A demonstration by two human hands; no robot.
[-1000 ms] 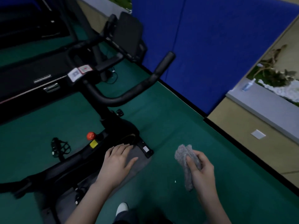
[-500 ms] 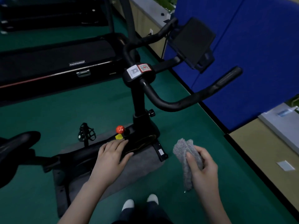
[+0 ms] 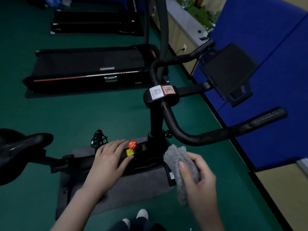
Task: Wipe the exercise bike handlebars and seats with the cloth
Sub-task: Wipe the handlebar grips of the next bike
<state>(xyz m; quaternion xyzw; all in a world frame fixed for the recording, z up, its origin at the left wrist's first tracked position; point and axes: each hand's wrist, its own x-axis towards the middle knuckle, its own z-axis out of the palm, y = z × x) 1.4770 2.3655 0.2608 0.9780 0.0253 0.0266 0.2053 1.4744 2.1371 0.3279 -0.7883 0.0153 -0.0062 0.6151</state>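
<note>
A black exercise bike stands in front of me on a grey mat. Its curved handlebar [image 3: 208,135] sweeps to the right, just above my right hand [image 3: 198,179], which grips a folded grey cloth [image 3: 178,165]. The cloth hangs a little below the bar and does not touch it. My left hand [image 3: 108,162] is held flat, fingers straight, over the bike frame [image 3: 145,157] beside a red knob [image 3: 132,144]; whether it touches the frame I cannot tell. The black seat [image 3: 20,147] shows at the left edge. A dark tablet holder [image 3: 228,70] sits above the handlebar.
A black treadmill [image 3: 90,70] lies beyond the bike, with another machine [image 3: 96,22] behind it. A blue padded wall [image 3: 266,64] runs close along the right side. The bike's pedal [image 3: 98,140] sticks up behind my left hand. My shoes [image 3: 141,214] are at the bottom on green carpet.
My view has swung left and up, bringing the seat and treadmill into sight. Both hands have risen toward the handlebar, the right one still holding the cloth.
</note>
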